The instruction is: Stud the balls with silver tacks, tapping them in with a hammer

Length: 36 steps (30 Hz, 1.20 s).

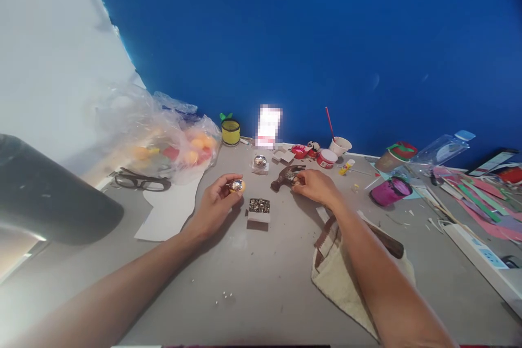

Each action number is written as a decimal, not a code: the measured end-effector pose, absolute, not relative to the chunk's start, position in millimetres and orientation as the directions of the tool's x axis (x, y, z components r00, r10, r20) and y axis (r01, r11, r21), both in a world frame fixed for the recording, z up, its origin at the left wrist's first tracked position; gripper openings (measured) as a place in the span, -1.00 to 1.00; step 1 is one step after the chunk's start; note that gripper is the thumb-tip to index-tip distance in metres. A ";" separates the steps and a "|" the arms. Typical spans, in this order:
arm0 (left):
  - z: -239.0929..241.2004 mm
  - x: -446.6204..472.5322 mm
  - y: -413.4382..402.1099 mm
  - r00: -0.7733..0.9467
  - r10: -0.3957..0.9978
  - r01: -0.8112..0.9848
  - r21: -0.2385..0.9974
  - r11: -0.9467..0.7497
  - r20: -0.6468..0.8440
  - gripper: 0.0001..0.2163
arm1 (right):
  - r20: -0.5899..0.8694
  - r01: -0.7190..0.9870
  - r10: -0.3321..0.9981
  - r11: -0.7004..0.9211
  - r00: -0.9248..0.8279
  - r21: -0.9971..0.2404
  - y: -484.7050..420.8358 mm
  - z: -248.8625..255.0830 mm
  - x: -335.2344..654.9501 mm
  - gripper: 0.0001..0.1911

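My left hand [220,194] is closed around a small yellow-orange ball [237,186] with a shiny silver covering on top. Over at the right, my right hand [316,187] has its fingertips pinched together beside the dark head of a claw hammer [279,180]. A shiny silvery cluster [291,175] shows at those fingertips; what they pinch is too small to make out. The hammer's wooden handle runs beneath my right forearm. Between the hands stands a small open box [259,215] full of shiny metal tacks. Behind it, a silvery dome-shaped piece [260,161] sits on a small clear-and-white base.
Beneath my right forearm lies a beige cloth [342,288]. Glasses [142,180], white paper [171,212] and a plastic bag [175,141] lie left. Cups, a glue stick [346,167], paper strips [477,196] and a power strip [481,261] occupy the right. A blurred bright screen [268,126] stands against the wall.
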<state>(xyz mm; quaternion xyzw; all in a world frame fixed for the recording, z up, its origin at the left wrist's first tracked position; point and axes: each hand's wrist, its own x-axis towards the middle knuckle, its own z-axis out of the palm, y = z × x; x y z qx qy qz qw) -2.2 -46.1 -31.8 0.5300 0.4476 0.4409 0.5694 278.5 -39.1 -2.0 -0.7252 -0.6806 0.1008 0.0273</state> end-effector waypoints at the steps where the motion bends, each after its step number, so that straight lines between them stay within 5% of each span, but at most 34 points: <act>1: -32.3 -2.4 -46.3 0.225 0.973 -0.042 0.997 0.062 -0.051 -0.63 | -0.116 0.987 0.991 -0.079 0.063 -0.143 -39.4 -2.1 277.3 -0.82; 7: -33.2 -2.9 -48.2 0.276 0.960 -0.075 0.994 0.077 -0.053 -0.68 | -0.060 0.999 0.997 -0.052 0.052 -0.004 -44.7 1.6 265.6 -0.80; 12: -31.0 -0.2 -49.5 0.243 0.966 -0.014 0.995 0.098 -0.091 -0.72 | 0.148 0.988 0.989 0.045 -0.023 -0.146 -60.2 10.5 236.6 -0.84; 15: -30.4 1.0 -50.1 0.257 0.962 0.012 0.996 0.088 -0.088 -0.68 | 0.107 0.937 0.969 0.242 -0.222 -0.252 -71.5 11.7 213.7 -0.88; 19: -32.2 0.3 -50.8 0.279 0.959 0.060 0.997 0.040 -0.056 -0.63 | 0.048 0.911 0.928 0.371 -0.369 -0.180 -78.2 5.5 195.8 -0.90; 36: -36.8 1.0 -50.6 0.303 0.950 0.109 0.993 0.045 -0.077 -0.60 | 0.010 0.875 0.880 0.474 -0.475 -0.104 -73.8 -16.1 190.9 -0.77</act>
